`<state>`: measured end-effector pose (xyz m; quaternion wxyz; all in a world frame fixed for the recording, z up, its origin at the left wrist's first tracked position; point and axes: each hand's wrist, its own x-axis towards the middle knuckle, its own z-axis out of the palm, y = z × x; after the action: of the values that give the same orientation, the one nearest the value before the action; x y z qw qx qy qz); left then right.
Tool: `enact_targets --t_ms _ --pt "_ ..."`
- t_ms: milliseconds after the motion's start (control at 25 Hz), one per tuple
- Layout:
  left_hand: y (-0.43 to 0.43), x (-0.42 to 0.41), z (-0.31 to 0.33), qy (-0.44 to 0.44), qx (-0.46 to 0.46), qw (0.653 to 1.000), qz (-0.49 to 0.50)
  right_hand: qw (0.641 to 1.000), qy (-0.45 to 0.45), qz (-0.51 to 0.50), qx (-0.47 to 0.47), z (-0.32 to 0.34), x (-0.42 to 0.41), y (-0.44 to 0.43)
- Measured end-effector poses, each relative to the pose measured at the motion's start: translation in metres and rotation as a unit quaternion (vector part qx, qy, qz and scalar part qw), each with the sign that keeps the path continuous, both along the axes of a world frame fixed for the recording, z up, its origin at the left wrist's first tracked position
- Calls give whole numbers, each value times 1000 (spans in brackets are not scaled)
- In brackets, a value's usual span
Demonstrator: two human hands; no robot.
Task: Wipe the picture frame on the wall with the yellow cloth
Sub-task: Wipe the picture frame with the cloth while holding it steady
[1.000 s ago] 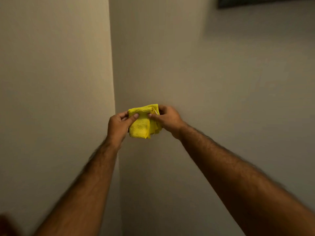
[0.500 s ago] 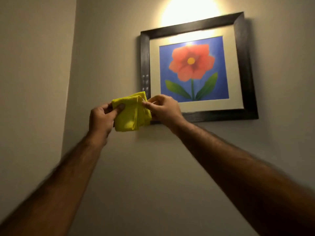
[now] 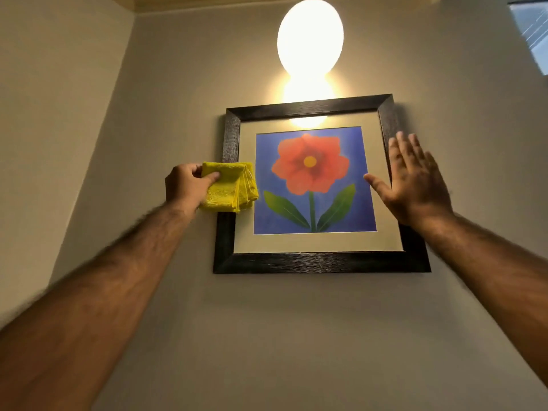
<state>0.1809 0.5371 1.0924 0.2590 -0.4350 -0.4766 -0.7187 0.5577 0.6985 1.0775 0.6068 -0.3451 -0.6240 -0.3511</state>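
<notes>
A dark picture frame (image 3: 320, 262) hangs on the wall, holding a red flower on a blue ground behind a cream mat. My left hand (image 3: 185, 188) grips a folded yellow cloth (image 3: 232, 186) in front of the frame's left side, covering part of that edge. My right hand (image 3: 412, 179) is spread open with fingers up, over the frame's right side and the mat. I cannot tell whether cloth or palm touches the frame.
A bright oval wall lamp (image 3: 310, 37) glows straight above the frame, its glare reflected in the glass. A side wall (image 3: 53, 114) meets this wall in a corner at the left. A window edge (image 3: 533, 31) shows at the top right.
The view has risen from bare wall to the whole frame. My right hand let go of the cloth and moved to the frame's right side; the left carried the cloth up to the left edge.
</notes>
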Motion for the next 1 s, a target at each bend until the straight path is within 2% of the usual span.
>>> enact_targets --t_ms 120,240,360,520,640,800,880,1000 --pt "12 4 -10 49 61 990 116 999 -14 -16 -45 -14 1 28" --pt "22 13 -17 187 110 946 240 999 -10 3 -53 -25 -7 41" --pt "43 13 -24 302 93 906 280 999 2 7 -41 -28 -13 44" --pt "68 2 -57 309 21 916 256 1000 -15 -2 -12 -32 -14 47" --pt "66 2 -108 305 -25 925 225 1000 -21 -1 -5 -33 -15 49" --pt "56 6 -174 322 -70 918 219 1000 -17 1 -2 -31 -14 52" --pt "54 5 -161 323 -79 916 225 1000 -19 -3 -2 -30 -14 52" --pt "57 9 -84 296 -79 926 222 1000 -15 -7 0 -30 -14 52"
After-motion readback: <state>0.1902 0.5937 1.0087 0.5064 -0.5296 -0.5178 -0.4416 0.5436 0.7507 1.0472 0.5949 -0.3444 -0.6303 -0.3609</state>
